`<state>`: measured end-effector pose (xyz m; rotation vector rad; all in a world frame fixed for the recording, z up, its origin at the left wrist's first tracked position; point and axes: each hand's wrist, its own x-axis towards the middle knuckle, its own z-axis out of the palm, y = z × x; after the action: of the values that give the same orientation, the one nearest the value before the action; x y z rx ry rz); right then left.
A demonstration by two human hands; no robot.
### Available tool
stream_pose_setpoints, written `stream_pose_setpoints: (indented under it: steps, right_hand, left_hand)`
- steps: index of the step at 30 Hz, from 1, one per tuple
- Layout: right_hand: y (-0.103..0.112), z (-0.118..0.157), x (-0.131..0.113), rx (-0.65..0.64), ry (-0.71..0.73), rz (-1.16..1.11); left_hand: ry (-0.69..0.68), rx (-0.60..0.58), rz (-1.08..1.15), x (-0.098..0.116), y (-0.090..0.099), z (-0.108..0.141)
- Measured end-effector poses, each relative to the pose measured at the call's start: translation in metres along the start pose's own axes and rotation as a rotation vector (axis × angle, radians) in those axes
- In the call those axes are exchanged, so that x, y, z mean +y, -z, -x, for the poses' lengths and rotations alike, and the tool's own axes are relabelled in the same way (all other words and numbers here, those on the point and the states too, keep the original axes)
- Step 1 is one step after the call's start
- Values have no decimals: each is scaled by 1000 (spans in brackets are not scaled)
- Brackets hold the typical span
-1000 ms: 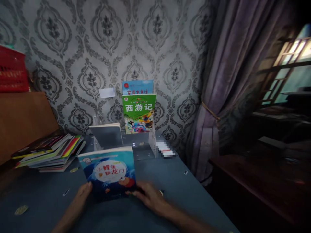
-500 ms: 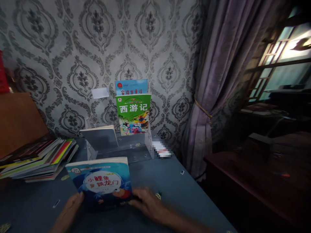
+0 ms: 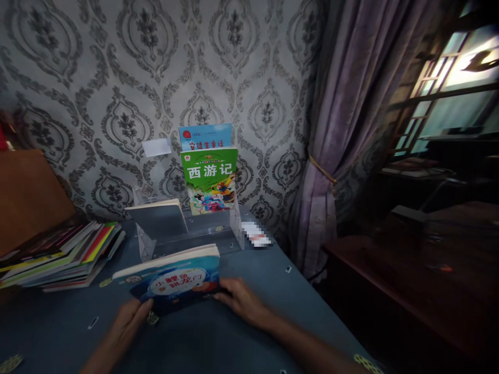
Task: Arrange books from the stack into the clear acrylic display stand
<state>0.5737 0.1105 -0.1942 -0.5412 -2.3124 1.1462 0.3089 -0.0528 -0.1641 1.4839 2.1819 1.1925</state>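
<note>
Well, Little Carp storybook [image 3: 183, 280]: was held tilted over the blue-grey table [image 3: 257, 343], on the near side of the clear stand [image 3: 146, 246].
Left hand [image 3: 127, 324]: pinched its near left corner; the fingers behind were probably bunched, though blurred.
Right hand [image 3: 244, 301]: pinched its right edge, fingers pressed together.
Clear stand: held the green Journey to the West book [image 3: 210, 182].
Left side: a book pile [image 3: 78, 254] lay there.

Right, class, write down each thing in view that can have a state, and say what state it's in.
Blue book: closed, tilted, between left hand and right hand
Green book: closed, upright in clear stand
Light-blue book: upright, partly hidden behind green book
Grey book: slanted, front unseen
Book pile: stacked unevenly
Curtain: tied back
</note>
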Motion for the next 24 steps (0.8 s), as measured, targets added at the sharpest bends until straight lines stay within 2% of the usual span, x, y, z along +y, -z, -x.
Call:
stream_pose_setpoints:
  steps: [4, 8, 12, 15, 20, 24]
  right_hand:
    - [10, 1, 5, 17, 13, 26]
    - [16, 6, 6, 30, 1, 47]
    - [21, 7, 6, 50, 11, 5]
    - [27, 7, 9, 62, -13, -47]
    - [40, 14, 21, 126, -49, -85]
    - [46, 22, 30, 166, -77, -111]
  left_hand:
    - [-151, 11, 11, -1, -9, -11]
    - [-203, 10, 53, 6, -10, -19]
    - [-232, -57, 104, 27, -7, -25]
    - [-248, -23, 128, 45, -9, -30]
    - [-323, -44, 92, 70, -26, -37]
    - [-377, -80, 81, 81, -42, -37]
